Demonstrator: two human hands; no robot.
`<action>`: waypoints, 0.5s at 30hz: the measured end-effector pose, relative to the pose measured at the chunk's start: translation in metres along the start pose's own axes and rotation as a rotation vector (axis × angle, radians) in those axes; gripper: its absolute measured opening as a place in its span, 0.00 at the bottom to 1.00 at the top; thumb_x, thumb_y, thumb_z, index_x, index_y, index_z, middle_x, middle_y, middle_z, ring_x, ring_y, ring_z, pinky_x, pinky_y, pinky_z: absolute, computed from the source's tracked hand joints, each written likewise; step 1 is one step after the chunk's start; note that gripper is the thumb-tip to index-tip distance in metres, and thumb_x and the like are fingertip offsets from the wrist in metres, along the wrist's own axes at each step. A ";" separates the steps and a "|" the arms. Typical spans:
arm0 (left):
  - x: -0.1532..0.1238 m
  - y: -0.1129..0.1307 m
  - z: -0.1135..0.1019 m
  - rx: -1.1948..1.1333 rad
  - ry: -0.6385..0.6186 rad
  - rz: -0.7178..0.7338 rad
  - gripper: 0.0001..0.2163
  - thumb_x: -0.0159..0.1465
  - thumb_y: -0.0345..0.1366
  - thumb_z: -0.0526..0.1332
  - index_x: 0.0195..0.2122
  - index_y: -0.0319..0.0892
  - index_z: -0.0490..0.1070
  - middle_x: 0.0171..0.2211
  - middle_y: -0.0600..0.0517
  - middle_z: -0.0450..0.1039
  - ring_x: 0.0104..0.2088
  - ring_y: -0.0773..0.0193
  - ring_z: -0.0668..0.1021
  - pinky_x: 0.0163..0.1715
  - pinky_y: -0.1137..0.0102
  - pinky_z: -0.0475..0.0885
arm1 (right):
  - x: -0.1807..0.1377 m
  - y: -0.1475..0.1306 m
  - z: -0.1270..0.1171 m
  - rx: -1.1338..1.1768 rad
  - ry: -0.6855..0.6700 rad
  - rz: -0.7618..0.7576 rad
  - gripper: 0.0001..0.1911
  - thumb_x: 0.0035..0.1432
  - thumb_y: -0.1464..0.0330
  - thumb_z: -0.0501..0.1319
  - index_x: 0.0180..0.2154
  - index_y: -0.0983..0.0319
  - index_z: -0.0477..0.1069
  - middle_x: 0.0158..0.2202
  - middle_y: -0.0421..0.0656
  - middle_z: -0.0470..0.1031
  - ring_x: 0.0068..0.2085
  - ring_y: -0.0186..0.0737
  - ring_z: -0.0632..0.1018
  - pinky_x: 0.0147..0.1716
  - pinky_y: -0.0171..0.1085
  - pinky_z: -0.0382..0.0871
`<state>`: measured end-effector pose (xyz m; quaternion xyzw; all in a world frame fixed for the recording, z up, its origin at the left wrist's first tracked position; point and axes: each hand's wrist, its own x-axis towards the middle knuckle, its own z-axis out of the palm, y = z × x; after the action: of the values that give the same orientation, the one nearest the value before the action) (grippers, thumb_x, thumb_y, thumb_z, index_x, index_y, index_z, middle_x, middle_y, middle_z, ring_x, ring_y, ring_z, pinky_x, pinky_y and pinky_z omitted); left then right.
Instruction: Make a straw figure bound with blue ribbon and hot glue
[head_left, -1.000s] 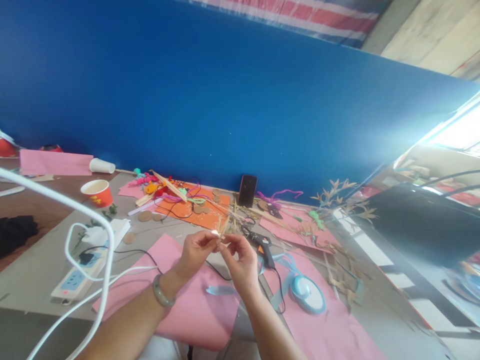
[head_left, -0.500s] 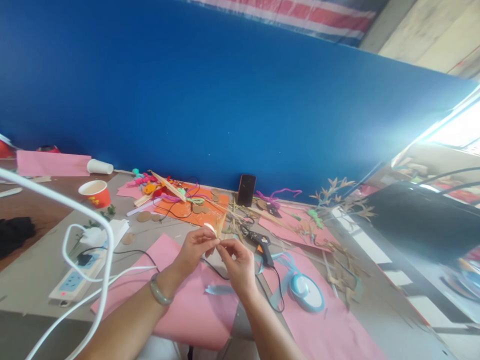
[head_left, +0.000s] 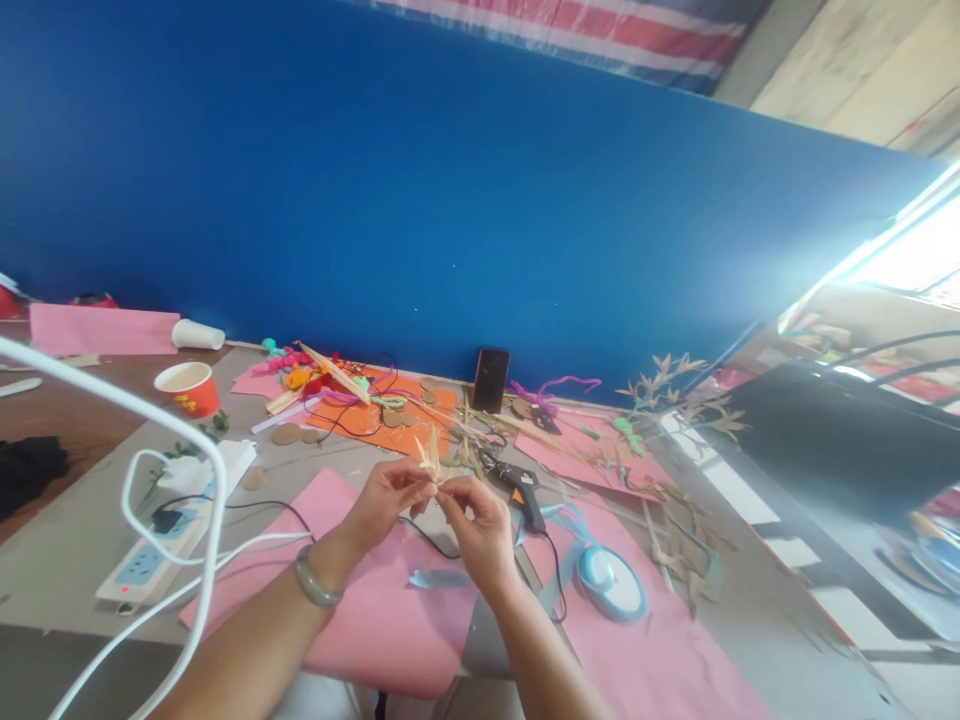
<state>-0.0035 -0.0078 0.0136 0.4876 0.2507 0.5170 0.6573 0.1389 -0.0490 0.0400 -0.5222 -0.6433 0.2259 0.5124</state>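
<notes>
My left hand (head_left: 386, 500) and my right hand (head_left: 474, 525) meet above a pink paper sheet (head_left: 352, 590) near the table's front. Both pinch a small pale straw piece (head_left: 430, 458) whose thin blades stick up between the fingertips. A green bangle (head_left: 311, 582) sits on my left wrist. A black glue gun (head_left: 525, 490) lies just right of my right hand, its cord trailing toward me. A short strip of blue ribbon (head_left: 439, 578) lies under my right wrist.
A blue ribbon roll (head_left: 607, 580) lies right of my hands. A white power strip (head_left: 154, 550) and thick white cable (head_left: 187, 450) are at left, a red paper cup (head_left: 189, 387) beyond. Orange paper (head_left: 375, 410) with craft bits, a phone (head_left: 491, 380) and dried leafy twigs (head_left: 675, 400) line the blue wall.
Both hands have dropped slightly and drawn closer. The straw piece has been turned so its blades now stand upright and fan out.
</notes>
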 end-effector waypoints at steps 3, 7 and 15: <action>0.001 -0.001 -0.003 0.032 -0.023 -0.005 0.12 0.53 0.41 0.69 0.25 0.36 0.73 0.19 0.56 0.64 0.18 0.74 0.65 0.19 0.74 0.60 | -0.001 0.005 -0.001 0.000 -0.024 -0.011 0.09 0.54 0.64 0.61 0.25 0.60 0.74 0.25 0.41 0.76 0.22 0.34 0.71 0.24 0.34 0.67; 0.002 -0.004 -0.007 0.077 -0.046 0.014 0.12 0.54 0.40 0.68 0.22 0.36 0.72 0.20 0.55 0.64 0.19 0.73 0.66 0.20 0.74 0.60 | -0.001 0.005 -0.005 -0.003 -0.067 -0.011 0.09 0.55 0.64 0.60 0.26 0.60 0.73 0.25 0.41 0.75 0.22 0.33 0.70 0.23 0.33 0.66; -0.001 -0.004 -0.005 0.098 -0.024 0.072 0.09 0.53 0.37 0.69 0.24 0.37 0.74 0.22 0.55 0.65 0.19 0.73 0.67 0.20 0.74 0.63 | -0.002 -0.003 -0.008 -0.044 -0.111 -0.007 0.09 0.56 0.64 0.60 0.27 0.61 0.73 0.23 0.40 0.74 0.21 0.33 0.70 0.23 0.34 0.66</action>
<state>-0.0066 -0.0065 0.0076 0.5342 0.2502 0.5214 0.6165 0.1449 -0.0534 0.0448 -0.5177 -0.6771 0.2388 0.4652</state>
